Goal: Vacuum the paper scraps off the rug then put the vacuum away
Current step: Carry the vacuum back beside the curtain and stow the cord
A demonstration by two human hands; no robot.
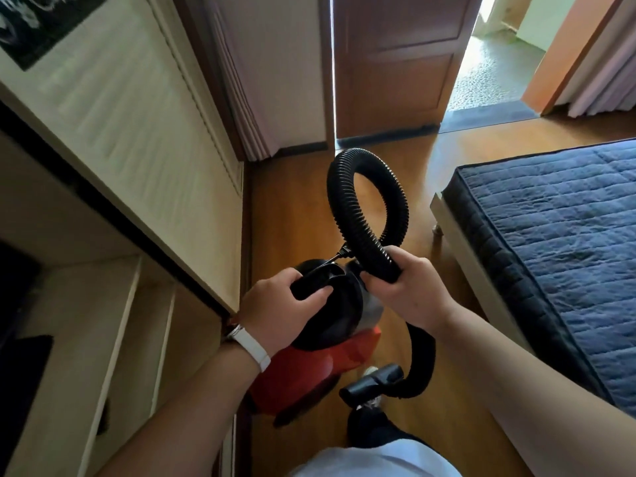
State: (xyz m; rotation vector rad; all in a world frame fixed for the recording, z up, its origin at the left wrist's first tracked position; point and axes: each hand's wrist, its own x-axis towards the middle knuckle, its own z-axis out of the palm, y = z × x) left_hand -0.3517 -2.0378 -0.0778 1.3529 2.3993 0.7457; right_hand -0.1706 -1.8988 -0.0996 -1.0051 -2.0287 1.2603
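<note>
A small red and black vacuum hangs above the wooden floor in front of me. My left hand grips its black top handle. The black ribbed hose loops upward from the vacuum's front. My right hand holds the hose near where it bends back down. Below my right wrist the hose curves to a black nozzle that dangles near my foot. No rug and no paper scraps are in view.
A cream wardrobe door stands open on my left, with shelves below it. A bed with a dark blue quilted mattress fills the right. Ahead, a brown door stands ajar beside an open doorway.
</note>
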